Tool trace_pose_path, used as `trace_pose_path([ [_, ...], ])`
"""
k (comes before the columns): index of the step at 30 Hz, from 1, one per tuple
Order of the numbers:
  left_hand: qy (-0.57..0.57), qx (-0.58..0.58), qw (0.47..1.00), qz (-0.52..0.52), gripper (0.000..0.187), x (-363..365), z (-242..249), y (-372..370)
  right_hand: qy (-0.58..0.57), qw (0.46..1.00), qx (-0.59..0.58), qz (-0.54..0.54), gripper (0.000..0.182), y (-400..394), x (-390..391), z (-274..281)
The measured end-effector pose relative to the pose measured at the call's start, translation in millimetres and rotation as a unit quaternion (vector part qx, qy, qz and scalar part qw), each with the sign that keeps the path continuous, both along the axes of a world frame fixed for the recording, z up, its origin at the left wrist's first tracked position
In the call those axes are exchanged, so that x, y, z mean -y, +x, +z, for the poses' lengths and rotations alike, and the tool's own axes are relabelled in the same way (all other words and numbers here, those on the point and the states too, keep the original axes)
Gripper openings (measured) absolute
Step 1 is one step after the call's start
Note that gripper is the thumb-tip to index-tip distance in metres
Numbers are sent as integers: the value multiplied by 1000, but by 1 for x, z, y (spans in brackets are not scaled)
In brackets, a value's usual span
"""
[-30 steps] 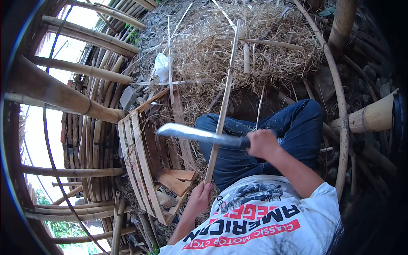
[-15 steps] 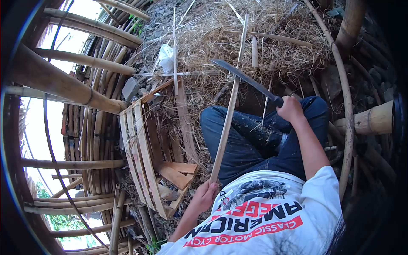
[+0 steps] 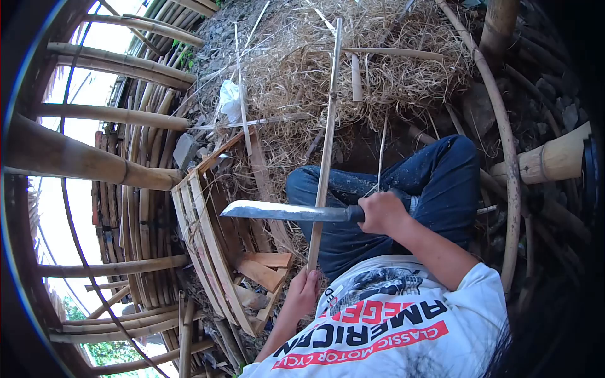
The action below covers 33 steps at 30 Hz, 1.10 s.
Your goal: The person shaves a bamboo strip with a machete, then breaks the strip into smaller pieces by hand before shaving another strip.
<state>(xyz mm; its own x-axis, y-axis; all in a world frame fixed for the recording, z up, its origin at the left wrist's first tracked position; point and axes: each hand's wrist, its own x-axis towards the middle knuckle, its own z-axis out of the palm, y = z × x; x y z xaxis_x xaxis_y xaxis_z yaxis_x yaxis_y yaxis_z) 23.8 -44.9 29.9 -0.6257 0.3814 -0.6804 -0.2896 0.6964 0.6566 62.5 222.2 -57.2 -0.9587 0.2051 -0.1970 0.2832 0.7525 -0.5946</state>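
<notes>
My left hand (image 3: 305,291) is closed round the near end of a long bamboo strip (image 3: 328,138), which runs away from me past my crossed legs. In my right hand (image 3: 382,213) is the dark handle of a machete (image 3: 283,212). Its broad blade points left and lies across the strip, a short way beyond my left hand. The blade's tip reaches over toward a slatted wooden crate (image 3: 208,239) on my left.
A heap of curly shavings (image 3: 403,82) spreads over the ground ahead. Near it lie a white plastic bag (image 3: 232,101) and a grey block (image 3: 185,151). Bamboo poles (image 3: 126,116) form a frame on the left; a curved pole (image 3: 504,138) stands at my right.
My right hand has drawn the machete back toward me along the strip, and the blade has swung from pointing forward-left to pointing left. The strip's far end has shifted left in view.
</notes>
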Motion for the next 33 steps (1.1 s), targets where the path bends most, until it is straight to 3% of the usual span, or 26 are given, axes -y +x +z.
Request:
trace_pose_path([
  [4,-20,-33,999,-18,26,4,5,-1,29,999,-2,-25,29,-17,-23,-6],
  [6,-10,-22,1000,-14,26,2,2,-1,44,994,-24,-95,28,-24,-39,-17],
  [13,3,-45,998,-32,23,7,7,-8,78,995,-6,-65,28,-39,-55,-16],
  [16,0,-28,999,-19,22,22,13,0,69,971,73,-219,32,-46,-84,-30],
  [17,-2,-30,999,-18,22,21,17,3,-2,977,54,-207,33,-43,-104,-45],
  [22,0,20,1000,-2,23,12,15,9,78,977,30,-194,35,-33,-98,-23],
  [25,-6,43,999,9,25,6,10,11,-17,978,1,-209,36,-22,-72,-21],
  [27,53,136,986,83,25,2,9,9,-50,976,-15,-209,42,-12,-48,-19],
  [29,45,162,982,85,31,0,11,4,-53,982,-41,-178,51,1,-23,-15],
  [33,167,398,867,250,46,17,-14,-16,-193,970,-29,-143,60,21,24,-14],
])
